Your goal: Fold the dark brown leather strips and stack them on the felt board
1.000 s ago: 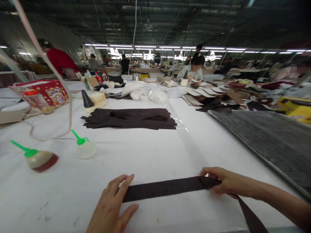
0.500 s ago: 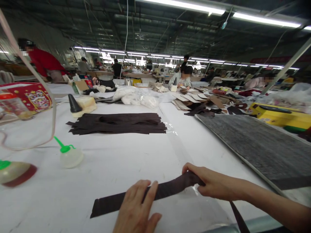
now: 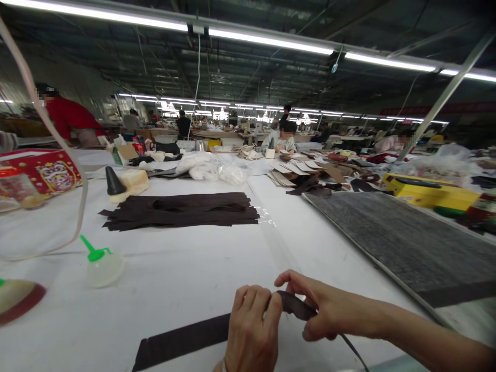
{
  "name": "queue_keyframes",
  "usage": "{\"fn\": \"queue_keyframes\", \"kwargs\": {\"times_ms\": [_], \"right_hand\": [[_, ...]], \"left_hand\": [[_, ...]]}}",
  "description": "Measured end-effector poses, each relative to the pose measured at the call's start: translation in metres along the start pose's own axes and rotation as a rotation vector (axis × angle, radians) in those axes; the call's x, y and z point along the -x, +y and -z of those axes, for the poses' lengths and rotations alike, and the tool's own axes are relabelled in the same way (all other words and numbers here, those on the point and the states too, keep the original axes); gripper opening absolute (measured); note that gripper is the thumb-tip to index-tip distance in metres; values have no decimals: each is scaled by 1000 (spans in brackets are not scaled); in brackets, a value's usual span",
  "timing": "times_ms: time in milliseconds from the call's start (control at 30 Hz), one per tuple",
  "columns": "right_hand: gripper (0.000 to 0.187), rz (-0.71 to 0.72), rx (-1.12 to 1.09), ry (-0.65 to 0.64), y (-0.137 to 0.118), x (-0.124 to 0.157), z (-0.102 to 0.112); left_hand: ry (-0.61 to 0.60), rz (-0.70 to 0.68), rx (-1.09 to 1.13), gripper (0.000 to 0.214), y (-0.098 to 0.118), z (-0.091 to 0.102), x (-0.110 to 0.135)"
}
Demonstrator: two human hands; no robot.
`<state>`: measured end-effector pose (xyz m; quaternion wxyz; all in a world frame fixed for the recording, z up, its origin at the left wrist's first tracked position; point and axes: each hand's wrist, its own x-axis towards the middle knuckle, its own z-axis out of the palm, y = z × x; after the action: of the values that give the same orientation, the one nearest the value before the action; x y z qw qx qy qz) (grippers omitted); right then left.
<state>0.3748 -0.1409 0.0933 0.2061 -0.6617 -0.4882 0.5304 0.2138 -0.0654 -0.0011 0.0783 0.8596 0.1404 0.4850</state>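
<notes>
A long dark brown strip (image 3: pixel 182 340) lies on the white table (image 3: pixel 186 274) near its front edge. My left hand (image 3: pixel 251 330) is curled over the strip's middle, fingers pinched on it. My right hand (image 3: pixel 321 310) pinches the same strip just to the right, with the strip raised a little between the two hands. The strip's right end trails off past my right wrist toward the table edge. Farther back lies a stack of similar dark strips (image 3: pixel 180 210).
A small clear bottle with a green nozzle (image 3: pixel 99 262) and a brown-filled bottle (image 3: pixel 15 298) lie at the left. A grey mat (image 3: pixel 403 243) covers the right side. A red box (image 3: pixel 42 173), a yellow box (image 3: pixel 430 190), a hanging cable (image 3: pixel 77 206) and other workers lie behind.
My left hand has slid right along the strip and closed on it beside my right hand. The strip's left end has shifted left. The view has tilted up and to the right.
</notes>
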Motion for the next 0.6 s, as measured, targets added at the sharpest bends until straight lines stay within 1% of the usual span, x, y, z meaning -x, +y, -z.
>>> {"fn": "queue_keyframes", "kwargs": {"times_ms": [67, 100, 133, 167, 200, 267, 300, 333, 367, 433, 500, 600], "right_hand": [[81, 58, 216, 92, 5, 6, -4], [83, 99, 329, 147, 7, 8, -7], [81, 143, 431, 198, 8, 10, -10], [75, 190, 517, 250, 10, 11, -14], [64, 236, 590, 298, 11, 11, -18], [38, 306, 680, 358, 14, 8, -22], [27, 333, 688, 374, 15, 6, -23], [20, 353, 678, 381, 16, 5, -23], [16, 367, 650, 378, 17, 3, -23], [13, 362, 561, 348, 19, 2, -20], [12, 305, 465, 295, 19, 3, -17], [11, 217, 345, 190, 19, 4, -13]], "left_hand": [[-51, 43, 46, 25, -4, 7, -2], [-103, 70, 65, 25, -5, 11, -4], [-167, 101, 80, 25, -6, 16, -6], [-231, 129, 94, 24, -7, 20, -9], [-292, 156, 107, 24, -8, 25, -13], [-413, 210, 144, 21, -9, 33, -19], [-469, 243, 174, 19, -9, 38, -23], [-519, 284, 212, 17, -9, 42, -26], [-561, 337, 255, 16, -9, 46, -30], [-639, 463, 356, 17, -10, 54, -35], [-727, 608, 489, 18, -12, 61, -38], [-866, 754, 677, 17, -18, 70, -38]]}}
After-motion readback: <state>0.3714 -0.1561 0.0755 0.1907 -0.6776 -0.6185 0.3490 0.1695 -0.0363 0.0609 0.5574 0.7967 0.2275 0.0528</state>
